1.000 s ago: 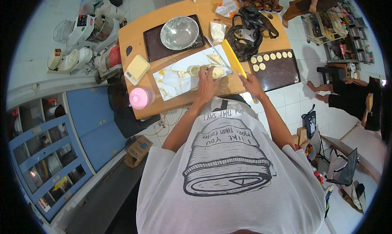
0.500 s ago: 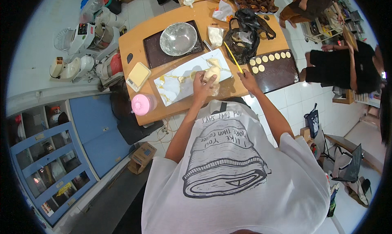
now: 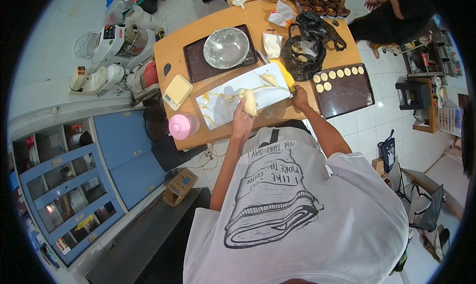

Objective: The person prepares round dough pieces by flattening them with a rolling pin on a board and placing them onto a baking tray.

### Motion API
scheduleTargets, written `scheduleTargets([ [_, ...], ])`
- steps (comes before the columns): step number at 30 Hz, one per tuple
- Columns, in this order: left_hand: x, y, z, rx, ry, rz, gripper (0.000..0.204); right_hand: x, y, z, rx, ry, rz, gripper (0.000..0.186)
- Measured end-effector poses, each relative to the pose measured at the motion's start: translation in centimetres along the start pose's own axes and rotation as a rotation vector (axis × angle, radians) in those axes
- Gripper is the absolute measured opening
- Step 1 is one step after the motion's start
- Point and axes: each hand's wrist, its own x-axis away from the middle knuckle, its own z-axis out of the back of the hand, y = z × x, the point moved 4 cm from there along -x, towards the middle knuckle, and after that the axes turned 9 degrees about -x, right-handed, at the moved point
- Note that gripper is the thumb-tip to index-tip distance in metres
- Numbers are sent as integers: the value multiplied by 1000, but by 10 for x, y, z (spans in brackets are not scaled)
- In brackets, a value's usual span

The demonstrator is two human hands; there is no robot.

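My left hand (image 3: 242, 119) grips a pale lump of dough (image 3: 250, 103) over the near side of a white marble-patterned board (image 3: 223, 116). My right hand (image 3: 300, 98), closed, holds a flat yellow dough scraper (image 3: 284, 76) at the board's right end; part of its blade is hidden behind the board's edge or my fingers. A smaller folded piece of dough (image 3: 269, 80) lies on the board, left of the scraper. To the right, a dark baking tray (image 3: 347, 94) carries several small round dough discs (image 3: 331, 74) along its far and left edges.
A metal bowl (image 3: 226, 48) sits on another dark tray (image 3: 196, 74). Left are a kitchen scale (image 3: 178, 92) and a pink-lidded container (image 3: 182, 127). Beyond the board lie a white powder bag (image 3: 272, 45) and black plastic bag (image 3: 298, 61). A person (image 3: 396, 19) moves at far right.
The scraper has turned from edge-on to showing its flat face. My left hand has tilted the dough lump away from the smaller piece. One person on the right has left view.
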Motion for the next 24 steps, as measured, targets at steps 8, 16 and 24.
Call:
scheduleTargets([
  [8, 10, 2, -1, -55, -18, -16, 45, -4, 0, -5, -80, 109, 83, 39],
  [16, -13, 9, -21, 102, 51, -19, 41, -4, -59, 44, -481, 176, 101, 19],
  [24, -40, 32, -68, -362, 90, -136, 48, 37, -178, 69, -1138, -526, -243, 42],
])
